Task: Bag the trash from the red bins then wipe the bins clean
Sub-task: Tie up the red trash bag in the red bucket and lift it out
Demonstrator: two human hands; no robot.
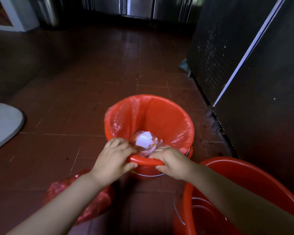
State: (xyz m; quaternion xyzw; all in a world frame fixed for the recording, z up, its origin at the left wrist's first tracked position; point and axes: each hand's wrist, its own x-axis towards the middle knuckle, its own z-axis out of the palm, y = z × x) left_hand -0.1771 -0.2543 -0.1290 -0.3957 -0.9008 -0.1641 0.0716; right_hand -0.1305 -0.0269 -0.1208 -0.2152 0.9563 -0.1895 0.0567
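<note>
The left hand (115, 156) is curled over the near rim of the red bin (166, 116), thumb on the outside and fingers hooked inside, and it looks to be pinching the edge of the thin red liner (126, 119) there; the right hand (172, 162) sits just beside it on the same rim, gripping the same way, with a short bare bit of rim between the two. Past the fingers, down at the bottom of the bin, lies the trash (145, 141): a white scrap among some clear crinkly plastic. I think the step now is peeling the liner off the rim so it can be pulled up as a bag; to do it well, the hands should work round the rim each way, lifting the liner a little at a time, not yanking, since it looks thin and could rip; then gather the top shut before lifting, so nothing spills.

Behind the left wrist a crumpled red bag (95, 200) lies on the floor (75, 82); under the right arm stands a second red bin (244, 175), close to the first one. To the right of the right hand a dark metal cabinet (244, 65) stands near, so there is little room that side; ahead of the hands and to the left, the tiled floor is open, which is the better way to swing the bag out.
</note>
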